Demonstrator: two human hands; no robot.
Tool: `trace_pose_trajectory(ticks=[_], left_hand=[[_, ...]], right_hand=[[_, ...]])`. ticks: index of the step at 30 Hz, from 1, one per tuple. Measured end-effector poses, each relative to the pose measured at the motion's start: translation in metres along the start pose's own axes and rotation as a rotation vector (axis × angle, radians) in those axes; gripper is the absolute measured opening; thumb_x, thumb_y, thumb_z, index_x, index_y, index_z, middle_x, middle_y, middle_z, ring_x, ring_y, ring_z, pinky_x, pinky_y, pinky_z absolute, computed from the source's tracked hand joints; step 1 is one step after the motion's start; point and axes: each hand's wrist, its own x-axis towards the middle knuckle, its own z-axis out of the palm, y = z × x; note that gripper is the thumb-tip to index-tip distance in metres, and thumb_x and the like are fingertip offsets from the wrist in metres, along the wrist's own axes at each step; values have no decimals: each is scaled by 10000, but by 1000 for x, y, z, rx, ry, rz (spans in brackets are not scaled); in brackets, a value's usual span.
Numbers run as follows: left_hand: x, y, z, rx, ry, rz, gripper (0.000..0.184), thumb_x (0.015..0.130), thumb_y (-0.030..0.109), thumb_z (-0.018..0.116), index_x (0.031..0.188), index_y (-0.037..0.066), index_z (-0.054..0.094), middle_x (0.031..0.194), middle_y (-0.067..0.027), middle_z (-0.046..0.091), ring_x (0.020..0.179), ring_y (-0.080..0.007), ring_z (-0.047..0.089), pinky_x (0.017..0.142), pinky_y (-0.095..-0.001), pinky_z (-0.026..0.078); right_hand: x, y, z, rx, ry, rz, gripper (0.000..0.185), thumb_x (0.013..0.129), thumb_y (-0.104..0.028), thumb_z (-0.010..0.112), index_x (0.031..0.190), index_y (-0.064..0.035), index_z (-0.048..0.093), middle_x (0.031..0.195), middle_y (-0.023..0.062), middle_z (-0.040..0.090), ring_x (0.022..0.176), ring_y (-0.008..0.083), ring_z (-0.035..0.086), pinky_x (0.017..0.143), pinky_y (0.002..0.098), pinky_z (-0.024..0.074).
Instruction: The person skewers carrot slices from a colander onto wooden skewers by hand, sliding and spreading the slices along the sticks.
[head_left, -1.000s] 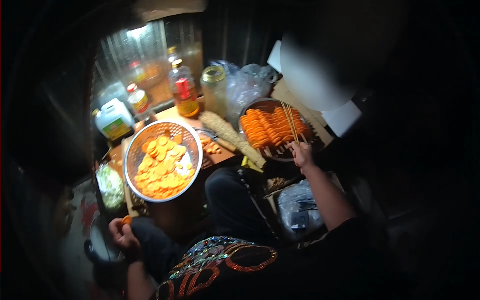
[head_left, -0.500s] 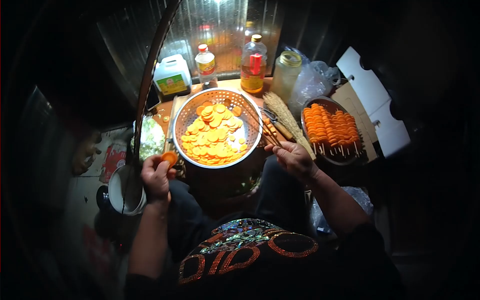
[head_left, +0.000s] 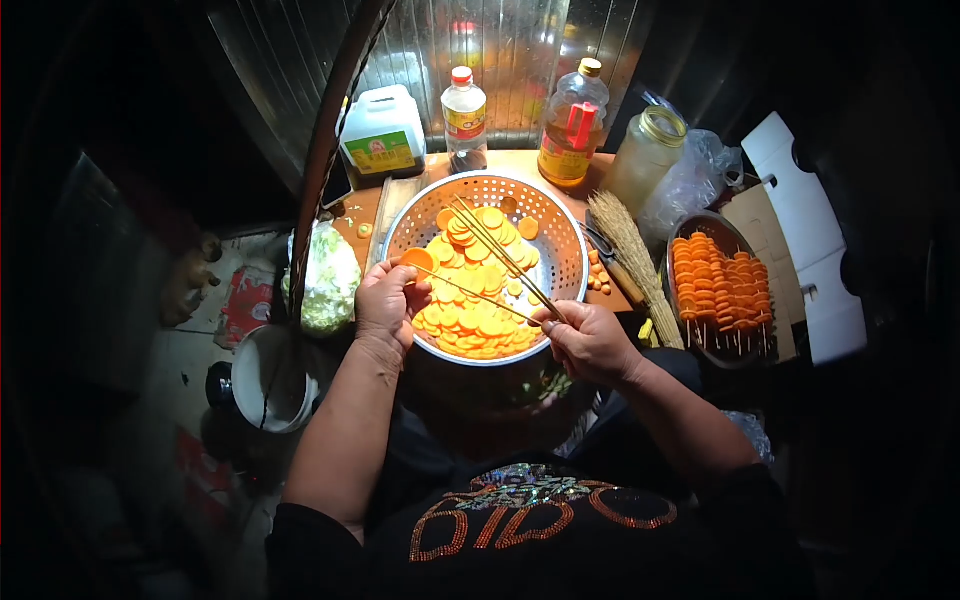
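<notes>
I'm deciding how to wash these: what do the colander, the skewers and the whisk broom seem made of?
Colander: probably stainless steel, polished; its perforated wall gleams.
Skewers: likely bamboo, with a bare finish; thin, straight, straw-coloured.
Whisk broom: apparently dried plant stalks, rough; a bundle of fine tan strands, though synthetic fibre is possible.

Single head-worn camera, facing forward and down over both hands (head_left: pixel 488 325).
</notes>
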Motion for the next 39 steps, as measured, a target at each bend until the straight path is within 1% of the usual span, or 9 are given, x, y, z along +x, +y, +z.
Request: trace_pose_trajectory(ticks=[12,16,19,22,27,32,34,35,39], left_hand=[[62,-2,13,32,68,-27,220,794,27,556,1007,53,505,779,-63,589,578,-134,588,531,-245,506],[81,-19,20,757,-42,-12,163,763,19,538,922,4,569,675,-65,574,483,-127,545,444,-261,455],[101,-48,9,1484,-133,14,204,758,122,570,947,51,602,808,-126,625,743,-267,637,687,-364,511],[88,-53,25,1813,-105,308,242,755,167,596,977,72,607,981,-143,609,922,-308,605,789,-398,494],[85,-65,53,1927,-305,167,352,763,244,669,1058,81,570,1126,-140,538,1007,-296,575,854,-389,471],[92,-71,47,1768,-249,388,303,683,148,742,907,31,576,875,-130,609,848,-290,613,736,-373,486],[100,-65,45,1412,-298,-63,232,765,113,678,955,48,563,820,-107,621,660,-204,630,582,-333,509],[108,-72,35,1061,-263,-57,168,774,38,651,909,37,551,713,-56,610,522,-137,576,474,-265,479],[91,-21,48,320,-129,-147,173,805,19,629,933,72,525,734,-29,600,577,-110,587,517,-246,507]], right_hand=[[49,-13,-24,120,20,9,183,934,-127,485,1016,11,572,550,0,494,383,64,432,367,200,361],[64,-21,-41,368,151,88,196,921,-133,488,1027,11,567,608,11,521,398,72,435,375,191,365],[74,-9,-46,468,170,113,195,922,-133,487,1025,11,567,617,12,529,404,75,437,386,184,372],[78,-11,-41,495,129,146,191,922,-136,493,1032,2,563,639,18,543,409,77,450,397,181,383],[84,-14,-40,527,3,124,173,923,-126,490,1037,-11,551,670,26,561,451,69,484,431,183,407],[85,-12,-39,489,-20,167,174,924,-129,489,1030,-1,541,674,24,559,465,69,487,438,188,407],[82,-12,-36,456,-55,157,186,928,-135,484,1030,7,546,673,21,552,470,74,493,441,191,409],[81,-11,-35,399,-61,147,194,924,-137,480,1028,12,552,662,16,550,466,76,496,440,198,417],[79,-4,-33,241,2,139,187,929,-145,497,1040,-10,562,658,-5,536,451,58,471,412,188,397]])
